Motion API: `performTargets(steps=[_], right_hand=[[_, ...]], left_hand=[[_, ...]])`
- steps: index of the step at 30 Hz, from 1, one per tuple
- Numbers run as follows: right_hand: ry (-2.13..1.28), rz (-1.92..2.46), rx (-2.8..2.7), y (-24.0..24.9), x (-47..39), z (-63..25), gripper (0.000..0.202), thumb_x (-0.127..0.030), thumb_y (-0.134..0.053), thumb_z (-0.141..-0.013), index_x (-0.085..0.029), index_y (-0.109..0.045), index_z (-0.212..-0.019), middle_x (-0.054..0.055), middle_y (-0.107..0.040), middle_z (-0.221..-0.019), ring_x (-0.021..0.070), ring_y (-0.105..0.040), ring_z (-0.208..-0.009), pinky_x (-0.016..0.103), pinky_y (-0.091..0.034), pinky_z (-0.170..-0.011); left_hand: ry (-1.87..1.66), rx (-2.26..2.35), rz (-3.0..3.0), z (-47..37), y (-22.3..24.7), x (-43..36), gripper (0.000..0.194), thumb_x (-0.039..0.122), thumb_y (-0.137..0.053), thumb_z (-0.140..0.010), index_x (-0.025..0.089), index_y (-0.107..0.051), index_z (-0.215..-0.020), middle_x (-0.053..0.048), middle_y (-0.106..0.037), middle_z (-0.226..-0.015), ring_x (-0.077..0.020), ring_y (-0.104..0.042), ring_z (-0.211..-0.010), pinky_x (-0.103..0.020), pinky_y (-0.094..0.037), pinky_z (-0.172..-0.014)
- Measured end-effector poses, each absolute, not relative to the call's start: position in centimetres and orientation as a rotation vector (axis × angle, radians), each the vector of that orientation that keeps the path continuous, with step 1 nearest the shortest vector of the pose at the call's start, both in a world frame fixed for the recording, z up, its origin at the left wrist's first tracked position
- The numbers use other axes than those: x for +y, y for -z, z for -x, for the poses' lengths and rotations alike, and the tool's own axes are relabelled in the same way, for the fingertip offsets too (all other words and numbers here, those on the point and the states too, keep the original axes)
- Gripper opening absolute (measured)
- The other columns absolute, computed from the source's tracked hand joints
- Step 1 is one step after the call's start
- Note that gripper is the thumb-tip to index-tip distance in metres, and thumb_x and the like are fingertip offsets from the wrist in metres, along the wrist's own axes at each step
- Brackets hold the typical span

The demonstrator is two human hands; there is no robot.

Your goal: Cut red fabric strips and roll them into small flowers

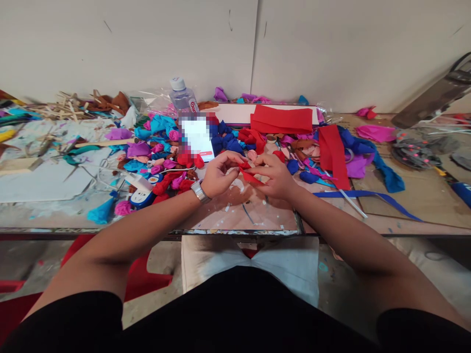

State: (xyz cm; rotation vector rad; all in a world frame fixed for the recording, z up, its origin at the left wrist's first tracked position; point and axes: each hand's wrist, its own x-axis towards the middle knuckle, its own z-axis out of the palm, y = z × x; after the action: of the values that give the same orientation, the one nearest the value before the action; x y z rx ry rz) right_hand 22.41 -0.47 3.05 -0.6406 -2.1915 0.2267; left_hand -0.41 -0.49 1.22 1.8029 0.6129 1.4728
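Note:
Between my two hands, over the table's middle, is a small piece of red crepe paper (pixel 252 178). The fingertips of my left hand (pixel 221 175) pinch its left end; a watch is on that wrist. My right hand (pixel 274 176) has its fingers closed on the paper's right side. Flat red paper strips (pixel 281 119) lie behind my hands, and another red strip (pixel 334 156) lies to the right. Many crumpled paper pieces in blue, pink, purple and red (pixel 172 166) are heaped to the left.
A bottle (pixel 183 98) and a lit phone (pixel 198 137) stand behind the heap. A power strip (pixel 142 196) sits front left. Wood sticks (pixel 73 109) lie far left. A dark bottle (pixel 432 93) is at the far right; a white stick (pixel 353 203) lies nearer.

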Motion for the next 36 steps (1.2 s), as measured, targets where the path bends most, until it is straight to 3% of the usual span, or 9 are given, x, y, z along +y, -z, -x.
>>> performTargets(steps=[5,10,13,15,19,25,36], right_hand=[[-0.263,0.672,-2.174,-3.3,-0.5,-22.5,0.033,-0.054,-0.067,-0.103,-0.027,-0.08,-0.089,0.009,-0.068,-0.094,0.0266,-0.066,-0.093,0.046,-0.054,-0.085],[-0.332,0.672,-2.067,-3.4,-0.9,-22.6,0.031,-0.053,-0.073,-0.098,-0.026,-0.076,-0.112,0.007,-0.072,-0.101,0.0238,-0.066,-0.087,0.042,-0.055,-0.082],[-0.4,0.672,-2.048,-3.8,-1.3,-22.5,0.053,-0.059,-0.082,-0.091,-0.026,-0.07,-0.131,0.007,-0.074,-0.106,0.0226,-0.066,-0.085,0.04,-0.056,-0.082],[-0.408,0.674,-2.058,-4.0,-1.5,-22.5,0.063,-0.064,-0.086,-0.085,-0.026,-0.068,-0.133,0.008,-0.076,-0.114,0.0231,-0.067,-0.087,0.041,-0.057,-0.085],[-0.364,0.758,-2.066,-4.0,-1.5,-22.3,0.047,-0.064,-0.084,-0.088,-0.027,-0.074,-0.116,0.008,-0.079,-0.107,0.026,-0.07,-0.091,0.044,-0.056,-0.092],[-0.367,0.792,-2.022,-3.3,-0.9,-22.3,0.02,-0.047,-0.075,-0.098,-0.027,-0.078,-0.1,0.007,-0.083,-0.105,0.0283,-0.076,-0.101,0.046,-0.055,-0.096],[-0.536,0.881,-1.913,-3.0,-1.1,-21.9,0.02,-0.044,-0.08,-0.093,-0.023,-0.078,-0.093,0.006,-0.082,-0.097,0.0255,-0.075,-0.094,0.041,-0.056,-0.088]], left_hand=[[-1.47,0.619,-1.822,0.4,-1.1,-0.4,0.018,0.033,-0.078,-0.095,0.02,-0.071,-0.106,-0.01,-0.075,-0.112,-0.0208,-0.077,-0.109,-0.039,-0.065,-0.099],[-1.438,0.643,-1.89,0.4,-1.1,-0.6,0.02,0.035,-0.078,-0.096,0.02,-0.072,-0.108,-0.01,-0.076,-0.112,-0.0207,-0.077,-0.107,-0.038,-0.065,-0.097],[-1.436,0.679,-1.91,0.4,-1.1,-0.6,0.019,0.034,-0.077,-0.097,0.019,-0.072,-0.109,-0.01,-0.076,-0.112,-0.019,-0.076,-0.103,-0.036,-0.065,-0.094],[-1.44,0.707,-1.915,0.5,-1.0,-0.6,0.019,0.033,-0.077,-0.097,0.019,-0.072,-0.109,-0.01,-0.077,-0.112,-0.0182,-0.076,-0.101,-0.036,-0.065,-0.094],[-1.423,0.76,-1.908,0.5,-0.8,-0.5,0.023,0.034,-0.081,-0.095,0.019,-0.072,-0.11,-0.009,-0.077,-0.11,-0.0189,-0.077,-0.101,-0.037,-0.064,-0.096],[-1.404,0.763,-1.876,0.3,-0.7,-0.6,0.027,0.037,-0.082,-0.094,0.019,-0.071,-0.11,-0.011,-0.079,-0.112,-0.0209,-0.077,-0.106,-0.041,-0.064,-0.1],[-1.388,0.64,-1.871,0.2,-0.8,-0.7,0.028,0.035,-0.082,-0.095,0.02,-0.071,-0.116,-0.011,-0.079,-0.117,-0.0196,-0.078,-0.108,-0.038,-0.064,-0.102]])
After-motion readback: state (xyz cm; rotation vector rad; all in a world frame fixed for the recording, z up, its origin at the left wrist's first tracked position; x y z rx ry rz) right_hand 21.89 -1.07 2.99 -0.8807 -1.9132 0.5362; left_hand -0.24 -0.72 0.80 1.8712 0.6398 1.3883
